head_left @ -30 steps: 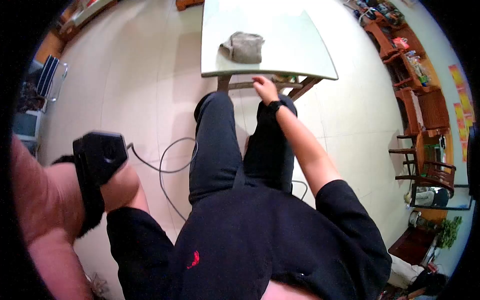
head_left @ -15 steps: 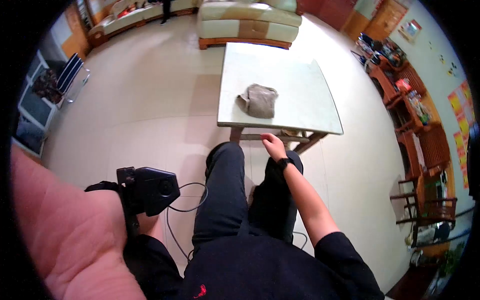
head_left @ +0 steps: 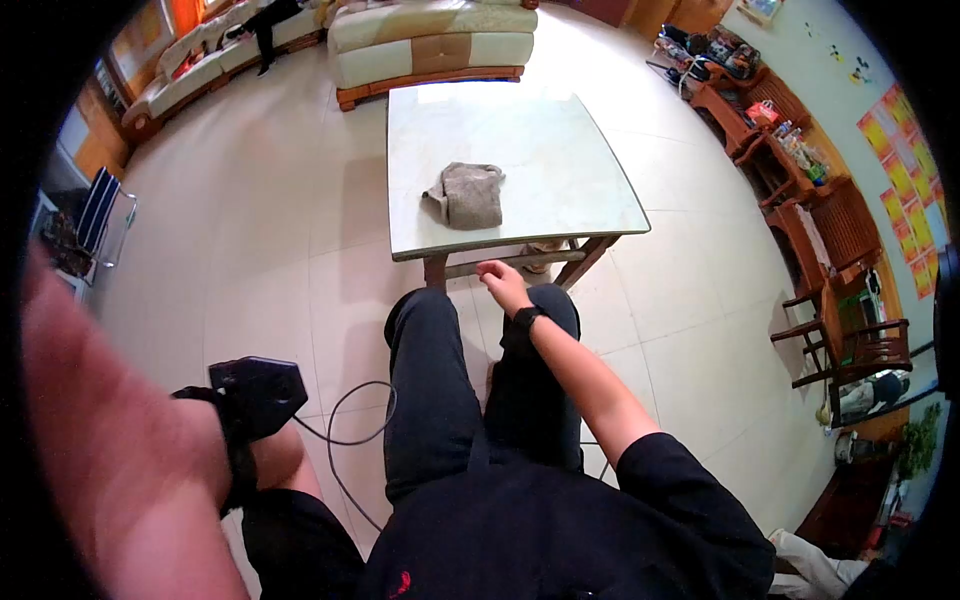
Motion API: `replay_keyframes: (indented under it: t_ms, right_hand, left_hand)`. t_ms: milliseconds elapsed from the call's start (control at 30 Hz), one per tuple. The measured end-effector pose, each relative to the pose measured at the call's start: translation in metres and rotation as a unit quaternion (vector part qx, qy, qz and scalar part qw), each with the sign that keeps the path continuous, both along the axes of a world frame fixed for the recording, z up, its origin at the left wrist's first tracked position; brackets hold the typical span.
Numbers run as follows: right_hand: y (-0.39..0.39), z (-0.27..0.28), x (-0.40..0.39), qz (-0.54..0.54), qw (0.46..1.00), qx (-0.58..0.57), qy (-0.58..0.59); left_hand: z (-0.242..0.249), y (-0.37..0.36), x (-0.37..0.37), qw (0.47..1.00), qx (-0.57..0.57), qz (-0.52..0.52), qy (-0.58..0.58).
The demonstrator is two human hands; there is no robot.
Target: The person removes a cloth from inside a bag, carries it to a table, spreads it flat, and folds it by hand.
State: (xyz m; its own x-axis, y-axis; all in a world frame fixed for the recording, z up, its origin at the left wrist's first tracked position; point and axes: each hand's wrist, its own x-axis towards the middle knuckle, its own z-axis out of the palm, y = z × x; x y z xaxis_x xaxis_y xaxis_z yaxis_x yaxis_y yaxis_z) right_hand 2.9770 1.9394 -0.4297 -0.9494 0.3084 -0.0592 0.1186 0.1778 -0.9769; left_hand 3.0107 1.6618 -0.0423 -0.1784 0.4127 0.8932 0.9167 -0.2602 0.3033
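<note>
My left hand (head_left: 110, 440) is raised very close to the camera at the left edge, large and blurred, its fingers hidden from sight. A black device (head_left: 258, 395) with a cable is strapped at the left wrist. My right hand (head_left: 505, 287), with a black watch (head_left: 527, 318) on its wrist, hovers over my right knee just below the table's near edge. Its fingers are loosely bent and slightly apart, with nothing in them. On the pale-topped table (head_left: 570, 150) lies a folded grey-brown cloth (head_left: 470, 196), beyond the right hand and apart from it.
A cream sofa (head_left: 430, 55) stands behind the table. Another person's leg (head_left: 265, 45) shows by the long sofa (head_left: 205, 75) at upper left. A folding chair (head_left: 100, 220) is at the left; wooden seats (head_left: 840, 235) line the right wall. The cable (head_left: 335, 440) loops beside my left leg.
The view has turned, so the table and cloth appear further left. My right hand's fingers have loosened from a more closed curl. The left hand stays near the camera, now more blurred.
</note>
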Motion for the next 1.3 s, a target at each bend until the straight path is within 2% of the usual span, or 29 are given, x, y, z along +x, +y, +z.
replay_keyframes:
  t_ms: [100, 167, 200, 233, 267, 367, 400, 433, 500, 533, 567, 667, 733, 767, 800, 867, 900, 967, 1033, 1100, 1300]
  right_hand:
    - [-0.015, 0.022, 0.008, -0.039, 0.994, 0.084, 0.065]
    - [-0.016, 0.041, 0.003, -0.056, 0.977, 0.166, 0.120]
    - [-0.012, 0.043, -0.006, -0.053, 0.966, 0.195, 0.163]
    - [-0.009, 0.050, -0.014, -0.056, 0.951, 0.254, 0.166]
    - [-0.006, 0.059, -0.023, -0.053, 0.935, 0.300, 0.179]
    - [0.007, 0.079, -0.058, -0.035, 0.890, 0.413, 0.191]
    - [0.014, 0.082, -0.070, 0.014, 0.882, 0.453, 0.131]
    - [0.019, 0.080, -0.080, 0.014, 0.882, 0.451, 0.137]
    - [0.024, 0.068, -0.104, 0.049, 0.837, 0.545, 0.016]
    - [0.024, 0.070, -0.114, 0.094, 0.830, 0.543, -0.087]
    - [0.028, 0.071, -0.120, 0.135, 0.848, 0.499, -0.121]
    - [0.030, 0.056, -0.134, 0.173, 0.855, 0.460, -0.165]
    - [0.038, 0.041, -0.138, 0.169, 0.851, 0.478, -0.138]
    - [0.045, 0.031, -0.144, 0.169, 0.852, 0.472, -0.152]
    - [0.053, 0.014, -0.154, 0.178, 0.830, 0.516, -0.112]
    - [0.045, 0.019, -0.145, 0.184, 0.833, 0.512, -0.104]
    - [0.041, 0.046, -0.141, 0.173, 0.854, 0.472, -0.133]
    - [0.044, 0.045, -0.141, 0.169, 0.859, 0.467, -0.124]
    - [0.043, 0.046, -0.140, 0.166, 0.868, 0.455, -0.115]
    - [0.045, 0.025, -0.139, 0.162, 0.854, 0.487, -0.084]
    - [0.047, 0.034, -0.146, 0.174, 0.846, 0.491, -0.112]
  left_hand:
    - [0.002, 0.012, -0.013, 0.998, 0.056, -0.024, 0.012]
    - [-0.017, 0.035, -0.031, 0.998, 0.054, 0.008, -0.039]
    - [-0.040, 0.051, -0.042, 0.995, 0.018, 0.043, -0.093]
    - [-0.070, 0.069, -0.050, 0.973, -0.042, 0.117, -0.196]
    - [-0.099, 0.085, -0.066, 0.955, -0.114, 0.151, -0.229]
    - [-0.193, 0.121, -0.119, 0.933, -0.252, 0.219, -0.132]
    - [-0.220, 0.129, -0.133, 0.917, -0.294, 0.241, -0.119]
    - [-0.242, 0.136, -0.146, 0.899, -0.334, 0.264, -0.106]
    - [-0.280, 0.149, -0.161, 0.862, -0.397, 0.301, -0.095]
    - [-0.285, 0.151, -0.164, 0.836, -0.449, 0.305, -0.083]
    - [-0.292, 0.153, -0.170, 0.808, -0.497, 0.307, -0.079]
    - [-0.327, 0.154, -0.185, 0.775, -0.549, 0.304, -0.070]
    - [-0.339, 0.163, -0.187, 0.764, -0.548, 0.289, -0.180]
    - [-0.344, 0.164, -0.193, 0.754, -0.568, 0.280, -0.176]
    - [-0.346, 0.166, -0.197, 0.749, -0.576, 0.274, -0.178]
    - [-0.347, 0.166, -0.200, 0.731, -0.602, 0.268, -0.177]
    - [-0.334, 0.170, -0.199, 0.714, -0.617, 0.258, -0.208]
    - [-0.336, 0.174, -0.202, 0.692, -0.638, 0.272, -0.201]
    - [-0.340, 0.174, -0.200, 0.696, -0.631, 0.272, -0.207]
    - [-0.341, 0.173, -0.200, 0.702, -0.628, 0.277, -0.192]
    - [-0.328, 0.173, -0.204, 0.700, -0.630, 0.251, -0.224]
